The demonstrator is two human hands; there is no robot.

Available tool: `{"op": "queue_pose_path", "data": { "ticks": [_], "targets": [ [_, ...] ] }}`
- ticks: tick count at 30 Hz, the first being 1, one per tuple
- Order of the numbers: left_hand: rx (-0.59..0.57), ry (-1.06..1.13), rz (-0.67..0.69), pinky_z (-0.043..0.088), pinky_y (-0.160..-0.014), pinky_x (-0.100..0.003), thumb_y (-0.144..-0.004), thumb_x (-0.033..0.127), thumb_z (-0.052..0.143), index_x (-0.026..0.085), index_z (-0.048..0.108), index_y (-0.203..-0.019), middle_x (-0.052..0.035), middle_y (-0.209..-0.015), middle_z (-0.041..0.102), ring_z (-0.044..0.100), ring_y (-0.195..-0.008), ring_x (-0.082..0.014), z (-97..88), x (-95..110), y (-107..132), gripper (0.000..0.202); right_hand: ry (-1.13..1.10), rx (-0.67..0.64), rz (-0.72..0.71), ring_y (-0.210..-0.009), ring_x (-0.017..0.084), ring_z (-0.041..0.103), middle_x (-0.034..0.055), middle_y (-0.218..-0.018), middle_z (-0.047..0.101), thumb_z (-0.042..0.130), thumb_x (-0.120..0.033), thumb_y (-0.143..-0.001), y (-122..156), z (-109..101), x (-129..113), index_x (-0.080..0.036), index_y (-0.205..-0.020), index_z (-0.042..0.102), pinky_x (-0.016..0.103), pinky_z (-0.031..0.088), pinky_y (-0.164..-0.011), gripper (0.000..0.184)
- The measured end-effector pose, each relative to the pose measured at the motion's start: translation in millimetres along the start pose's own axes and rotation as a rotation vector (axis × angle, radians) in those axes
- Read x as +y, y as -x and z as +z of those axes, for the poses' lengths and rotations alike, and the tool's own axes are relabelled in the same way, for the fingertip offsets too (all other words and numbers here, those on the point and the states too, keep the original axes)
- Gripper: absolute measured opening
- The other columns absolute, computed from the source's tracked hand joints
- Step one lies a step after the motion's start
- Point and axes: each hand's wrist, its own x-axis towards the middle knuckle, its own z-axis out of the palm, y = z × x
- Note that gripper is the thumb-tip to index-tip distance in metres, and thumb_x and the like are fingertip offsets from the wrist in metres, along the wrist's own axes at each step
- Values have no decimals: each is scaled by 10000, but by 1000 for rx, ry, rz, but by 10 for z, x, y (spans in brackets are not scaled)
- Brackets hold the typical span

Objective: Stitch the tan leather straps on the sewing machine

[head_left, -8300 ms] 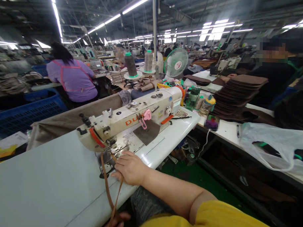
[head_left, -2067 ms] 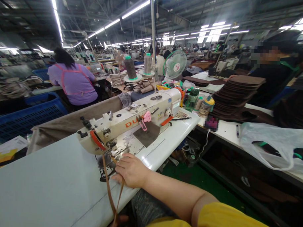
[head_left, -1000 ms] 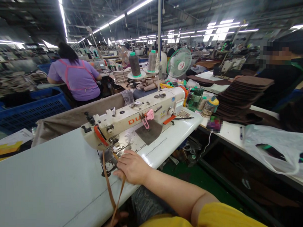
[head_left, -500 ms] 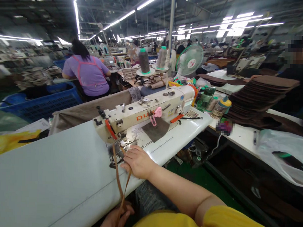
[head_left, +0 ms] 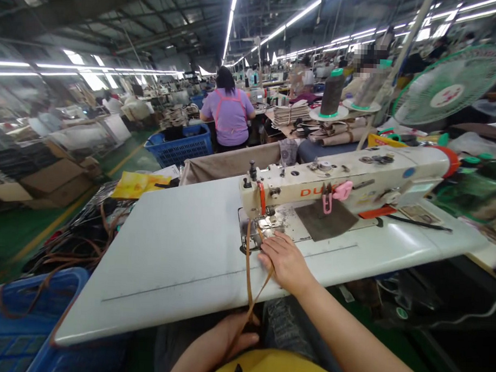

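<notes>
A narrow brown strap (head_left: 248, 273) hangs in a loop from the needle area of a white sewing machine (head_left: 288, 190). Beside the presser foot, my right hand (head_left: 285, 263) lies over one length of the strap, fingers together and pinching it. Below the table's front edge, my left hand (head_left: 230, 334) is closed around the lower part of the strap, where its two lengths meet. Part of that hand's grip is in shadow. A pink-handled thread snipper (head_left: 333, 197) is attached to the machine's arm above a dark square patch (head_left: 326, 218).
The white sewing table (head_left: 168, 248) stretches to the left. Blue baskets (head_left: 61, 293) stand at lower left and beyond the table, near a person in purple (head_left: 230, 112). Thread cones (head_left: 332, 94) and a green fan (head_left: 449, 87) rise behind the machine. Brown straps (head_left: 83, 251) are heaped at left.
My view has swung left, so the machine appears farther right and the left baskets and strap heap show. Both hands keep nearly the same place on the strap.
</notes>
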Motion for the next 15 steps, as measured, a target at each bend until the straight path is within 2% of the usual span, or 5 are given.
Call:
{"op": "queue_pose_path", "data": {
  "ticks": [2, 4, 7, 10, 15],
  "targets": [
    [10, 24, 76, 495, -1110, -398, -924, 461, 571, 217, 716, -1252, -95, -1272, 763, 666, -1238, -303, -12, 47, -1, 434, 6, -9, 4, -1057, 240, 721, 93, -1084, 793, 522, -336, -1092, -1, 4, 2, -192, -1064, 745, 490, 490, -1148, 267],
    [4, 34, 136, 504, -1094, -381, -977, 463, 465, 206, 756, -1150, -101, -1213, 774, 687, -1190, -289, -13, 81, -23, 425, 14, -15, 3, -1061, 242, 722, 93, -1089, 796, 521, -332, -1092, -1, 9, 4, -189, -1074, 742, 493, 487, -1148, 264],
    [-8, 22, 97, 549, -994, -391, -934, 414, 524, 224, 784, -979, -88, -1068, 792, 724, -1052, -296, -16, 102, -44, 325, 20, -21, -1, -1071, 243, 723, 96, -1113, 798, 520, -328, -1092, 1, 14, 8, -185, -1091, 742, 497, 477, -1158, 263],
    [31, 42, 45, 545, -987, -390, -893, 383, 615, 228, 760, -1101, -69, -1085, 786, 708, -1055, -289, -40, 132, -12, 298, 21, -27, -12, -1073, 242, 724, 100, -1130, 797, 512, -332, -1094, 3, 16, 12, -188, -1097, 749, 496, 472, -1165, 277],
    [43, 112, 84, 513, -1031, -374, -998, 454, 509, 197, 722, -1215, -74, -1164, 760, 682, -1106, -257, -90, 225, 67, 398, 22, -35, -21, -1093, 244, 726, 106, -1149, 795, 500, -341, -1098, -1, 17, 15, -193, -1131, 752, 498, 466, -1173, 294]
  ]
}}
